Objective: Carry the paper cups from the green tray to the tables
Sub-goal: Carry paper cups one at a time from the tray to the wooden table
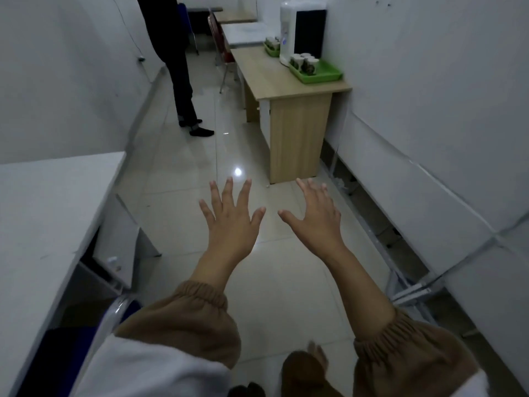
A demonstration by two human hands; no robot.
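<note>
Both arms reach forward from gathered brown sleeves, short of the near end of the wooden surface (pixel 274 78). The left hand (pixel 232 217) and the right hand (pixel 313 214) are held palm down above the glossy tiled floor (pixel 183 179), fingers straight and spread wide, holding nothing and touching nothing. The paper cups (pixel 304 63) stand upright, bunched together at the far end of a shallow rectangular green tray (pixel 326 70) on the near right corner of that surface, well beyond the hands. The cups are pale with a dark printed pattern; any lettering is too small to read. Just behind the tray on the same surface stands a white water dispenser (pixel 289 30) with a black panel, and beyond it a second green tray (pixel 271 51) with more cups. The surface is pale wood-grain laminate with a boxy cabinet base. Left of it, across the floor, a person in dark trousers (pixel 179 78) stands.
</note>
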